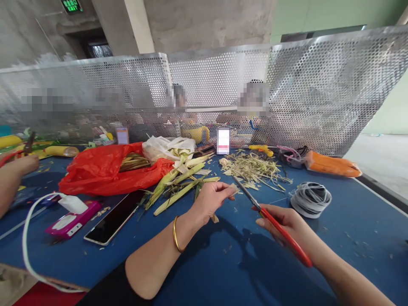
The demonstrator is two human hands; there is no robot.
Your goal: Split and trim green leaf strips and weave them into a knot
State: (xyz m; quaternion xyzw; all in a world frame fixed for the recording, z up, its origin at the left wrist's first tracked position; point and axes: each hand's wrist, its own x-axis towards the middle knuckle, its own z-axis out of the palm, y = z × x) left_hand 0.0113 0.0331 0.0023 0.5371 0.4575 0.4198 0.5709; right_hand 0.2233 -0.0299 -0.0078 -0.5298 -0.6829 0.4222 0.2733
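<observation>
Counter [197, 272], blue surface, littered with trimmings. At far left, a co-worker's hand [27, 163] grips a red-handled tool [29, 144]. Next, a magenta power strip [74, 221] with a white plug [74, 204] on it; an open red bag [95, 170] lies behind it. A dark-screened phone [114, 219] lies in front of the bag. Long green-yellow strips [180, 193] lie spread right of the phone. Of the person's hands, the left hand [208, 202] pinches a small pale scrap [235, 188] between thumb and fingers, in front of a shredded heap [255, 168]. The right hand [280, 219] is closed around red-handled scissors [287, 240], blades near the scrap; contact cannot be determined. Wound twine [310, 199] stands just beyond, an orange packet [333, 165] behind it, further right.
</observation>
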